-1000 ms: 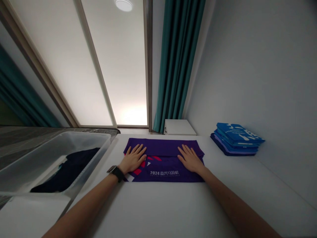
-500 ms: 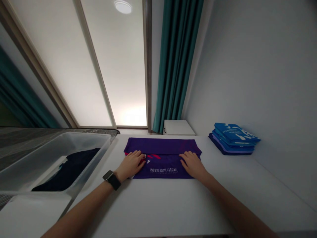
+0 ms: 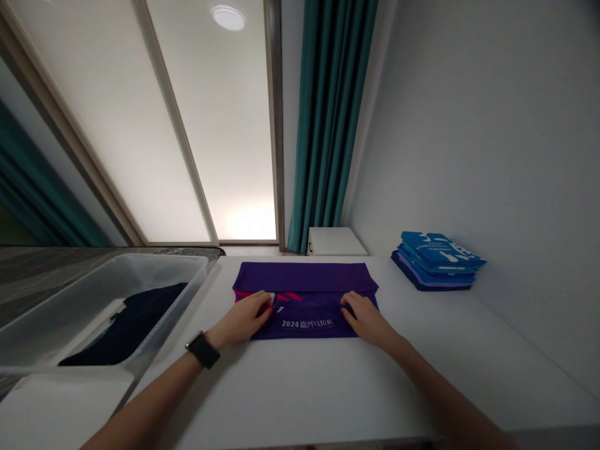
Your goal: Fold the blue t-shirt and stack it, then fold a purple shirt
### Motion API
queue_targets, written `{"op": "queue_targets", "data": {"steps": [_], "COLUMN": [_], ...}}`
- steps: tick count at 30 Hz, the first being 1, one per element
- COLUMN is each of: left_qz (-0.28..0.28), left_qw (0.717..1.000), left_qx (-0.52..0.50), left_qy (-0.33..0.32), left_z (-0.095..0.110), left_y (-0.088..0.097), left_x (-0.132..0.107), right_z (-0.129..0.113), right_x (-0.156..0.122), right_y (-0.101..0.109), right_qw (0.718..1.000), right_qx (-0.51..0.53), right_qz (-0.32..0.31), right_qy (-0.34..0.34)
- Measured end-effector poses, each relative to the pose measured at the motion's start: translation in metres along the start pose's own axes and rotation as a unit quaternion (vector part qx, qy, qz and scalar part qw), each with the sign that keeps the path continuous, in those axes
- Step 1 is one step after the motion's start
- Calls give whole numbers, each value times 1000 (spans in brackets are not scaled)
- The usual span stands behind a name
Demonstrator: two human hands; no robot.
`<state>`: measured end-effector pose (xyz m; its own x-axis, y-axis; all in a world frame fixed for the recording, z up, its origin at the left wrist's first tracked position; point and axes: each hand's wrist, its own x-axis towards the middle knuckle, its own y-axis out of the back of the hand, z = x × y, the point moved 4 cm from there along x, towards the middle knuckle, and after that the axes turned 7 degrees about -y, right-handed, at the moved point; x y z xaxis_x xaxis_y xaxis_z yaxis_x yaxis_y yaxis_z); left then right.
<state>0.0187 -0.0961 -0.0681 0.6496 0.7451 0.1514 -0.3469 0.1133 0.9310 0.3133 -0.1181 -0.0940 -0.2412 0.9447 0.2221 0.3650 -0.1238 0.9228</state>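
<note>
Both hands rest on a purple shirt [image 3: 304, 294] lying on the white surface [image 3: 304, 387]. Left hand [image 3: 241, 320] and right hand [image 3: 368, 317] fingers curl on its folded edge; whether they pinch it I cannot tell

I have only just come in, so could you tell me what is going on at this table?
A person is handling a partly folded purple shirt with white 2024 lettering on the white table. The left hand, with a black wristwatch on its wrist, and the right hand both rest on the shirt at its folded edge. A stack of folded blue and purple shirts sits by the wall, and a clear plastic bin holds dark clothing.
</note>
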Motion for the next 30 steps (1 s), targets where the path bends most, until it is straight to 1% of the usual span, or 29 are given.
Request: {"op": "queue_targets", "data": {"steps": [3,7,10,14,16,17,19,21,24,26,28,30], "left_qz": [-10,-33,-54,-79,-88,-87,-65,-27,14,24,26,24], "left_qw": [1000,998,996,993,992,992,995,998,998,996,993,991], "left_qx": [-18,-43,-42,-37,-48,-53,-52,-29,24,54,75,89], "left_qy": [-12,-44,-61,-76,-76,-73,-63,-54,-57,-68,-85,-100], "left_z": [16,40,54,66,67,66,62,56,50,52,57,63], "left_y": [7,13,13,8,5,5,5,5,-3,-14,-26,-37], "left_x": [-15,-41,-60,-84,-94,-97,-100,-98,-88,-79,-73,-70], "right_z": [-6,-7,-10,-21,-25,-25,-19,-9,8,16,18,14], "right_x": [-18,-47,-69,-93,-102,-105,-106,-102,-91,-85,-83,-86], "right_y": [11,21,26,32,34,36,39,40,34,25,13,1], "right_qw": [999,998,997,995,993,993,991,991,992,995,998,999], "right_qx": [28,55,65,69,87,101,127,135,106,71,29,-14], "right_qz": [-24,-27,-33,-62,-71,-64,-33,12,62,68,52,26], "right_qy": [2,10,24,35,27,19,-2,-22,-29,-30,-31,-28]}}
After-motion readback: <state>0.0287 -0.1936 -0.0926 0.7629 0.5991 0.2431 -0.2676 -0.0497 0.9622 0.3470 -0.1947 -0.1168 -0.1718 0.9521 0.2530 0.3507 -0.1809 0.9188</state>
